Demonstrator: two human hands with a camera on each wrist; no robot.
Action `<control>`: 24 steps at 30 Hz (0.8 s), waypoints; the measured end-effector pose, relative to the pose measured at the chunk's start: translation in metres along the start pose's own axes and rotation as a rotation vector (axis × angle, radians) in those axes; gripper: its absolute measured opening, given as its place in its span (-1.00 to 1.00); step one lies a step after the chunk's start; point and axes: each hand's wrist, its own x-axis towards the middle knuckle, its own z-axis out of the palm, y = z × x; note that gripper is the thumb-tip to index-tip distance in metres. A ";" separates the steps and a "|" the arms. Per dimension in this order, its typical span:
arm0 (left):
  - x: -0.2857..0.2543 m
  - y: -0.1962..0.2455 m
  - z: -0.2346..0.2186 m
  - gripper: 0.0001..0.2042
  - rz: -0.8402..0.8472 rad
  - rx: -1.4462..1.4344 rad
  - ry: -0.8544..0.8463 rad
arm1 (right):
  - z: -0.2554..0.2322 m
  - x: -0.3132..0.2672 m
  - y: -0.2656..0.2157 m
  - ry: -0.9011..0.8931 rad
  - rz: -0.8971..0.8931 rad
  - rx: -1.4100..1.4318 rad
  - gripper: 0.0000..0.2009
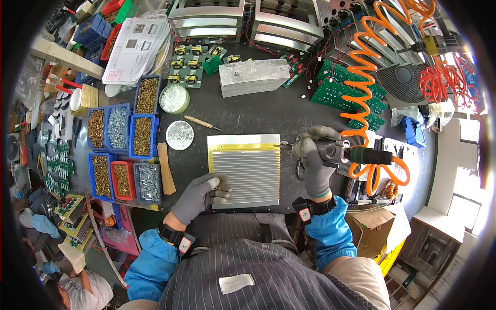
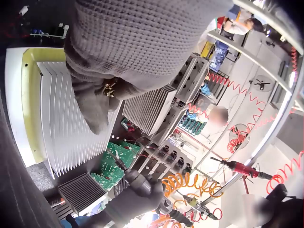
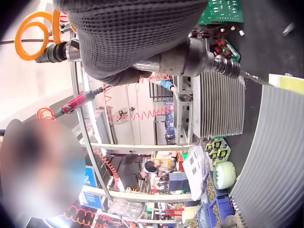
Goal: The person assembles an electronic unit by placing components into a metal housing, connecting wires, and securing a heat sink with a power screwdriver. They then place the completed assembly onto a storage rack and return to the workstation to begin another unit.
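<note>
One finned heatsink (image 1: 246,178), between two gloved hands (image 1: 202,197)

your glove (image 1: 194,200) plain grey, your sleeve (image 1: 153,261) bright blue, apron (image 1: 227,279) dark with thin pale pinstripes, heatsink (image 1: 245,178) silvery with a yellow strip, air hose (image 1: 360,77) super orange, circuit boards (image 1: 338,90) green

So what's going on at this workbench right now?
A person in grey gloves is working over a finned metal block. Their right hand grips a power driver, its tip close to the yellow strip along the block's far edge; whether it touches is unclear. Their left hand, at the near left corner, holds small brass-coloured pieces, apparently screws.
</note>
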 end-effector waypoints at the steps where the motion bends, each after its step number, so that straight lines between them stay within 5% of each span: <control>1: 0.001 0.000 0.000 -0.67 -0.001 -0.003 0.002 | 0.000 0.001 0.003 -0.006 0.004 0.007 -0.68; 15: 0.018 -0.009 0.003 -0.65 -0.036 0.100 -0.049 | 0.011 -0.012 0.025 -0.141 -0.190 -0.209 -0.70; 24: 0.019 -0.014 0.002 -0.68 -0.006 0.090 -0.051 | 0.006 -0.006 0.035 -0.055 -0.098 -0.211 -0.71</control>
